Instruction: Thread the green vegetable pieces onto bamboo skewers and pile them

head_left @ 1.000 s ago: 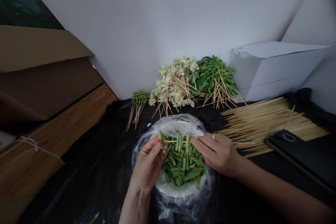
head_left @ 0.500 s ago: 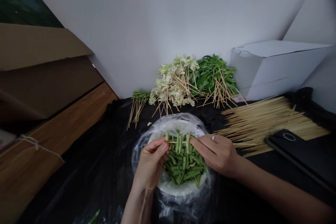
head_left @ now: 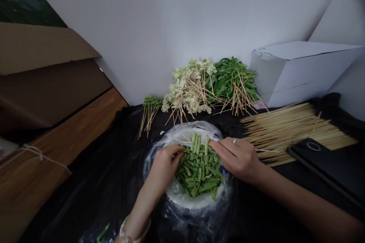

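Observation:
A white bowl (head_left: 182,199) lined with clear plastic holds many short green bean pieces (head_left: 199,174). My right hand (head_left: 236,157) pinches a thin bamboo skewer (head_left: 196,143) with three bean pieces threaded on it, held level over the bowl's far side. My left hand (head_left: 165,165) reaches down into the bean pieces at the bowl's left, fingertips among them; whether it grips a piece is hidden.
Finished skewers lie against the wall: green beans (head_left: 149,106), pale cabbage (head_left: 189,87), leafy greens (head_left: 232,81). A pile of bare skewers (head_left: 291,129) and a black phone (head_left: 322,159) lie right. White box (head_left: 302,70) at back right, cardboard (head_left: 48,72) at left.
My left hand slid a bean piece along the skewer toward the others, then let go and dropped into the bowl. The right hand has kept holding the skewer.

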`<state>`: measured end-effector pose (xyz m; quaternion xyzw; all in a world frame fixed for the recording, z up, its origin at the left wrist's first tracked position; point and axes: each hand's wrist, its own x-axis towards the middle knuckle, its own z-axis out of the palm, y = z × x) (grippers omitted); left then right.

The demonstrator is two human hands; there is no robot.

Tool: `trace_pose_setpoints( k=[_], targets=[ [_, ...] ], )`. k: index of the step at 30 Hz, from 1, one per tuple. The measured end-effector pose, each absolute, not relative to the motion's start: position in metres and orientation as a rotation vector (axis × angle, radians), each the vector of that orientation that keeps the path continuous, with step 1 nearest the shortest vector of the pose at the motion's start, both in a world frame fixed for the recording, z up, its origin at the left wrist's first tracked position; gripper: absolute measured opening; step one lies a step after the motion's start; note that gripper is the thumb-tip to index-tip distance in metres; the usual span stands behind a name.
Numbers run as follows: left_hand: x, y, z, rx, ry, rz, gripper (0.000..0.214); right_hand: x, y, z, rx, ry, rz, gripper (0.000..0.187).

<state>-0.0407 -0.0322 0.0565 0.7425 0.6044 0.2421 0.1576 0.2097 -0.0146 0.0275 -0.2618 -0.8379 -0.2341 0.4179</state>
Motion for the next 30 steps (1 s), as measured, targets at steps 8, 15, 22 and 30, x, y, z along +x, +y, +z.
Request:
trace_pose_setpoints(
  k=[8,15,22,30],
  targets=[
    [-0.022,-0.020,0.048,2.487,1.968,0.130,0.022,0.208,-0.014,0.025,-0.635,-2.114,-0.570,0.031],
    [-0.026,-0.023,0.065,2.399,1.861,0.196,0.013,0.208,-0.015,0.025,-0.642,-2.116,-0.571,0.028],
    [-0.023,-0.034,0.072,2.329,1.886,0.097,0.023,0.207,-0.017,0.025,-0.642,-2.131,-0.577,0.030],
    [-0.013,-0.036,0.059,2.371,1.977,0.140,0.027,0.206,-0.017,0.024,-0.645,-2.122,-0.581,0.030]
  ],
)
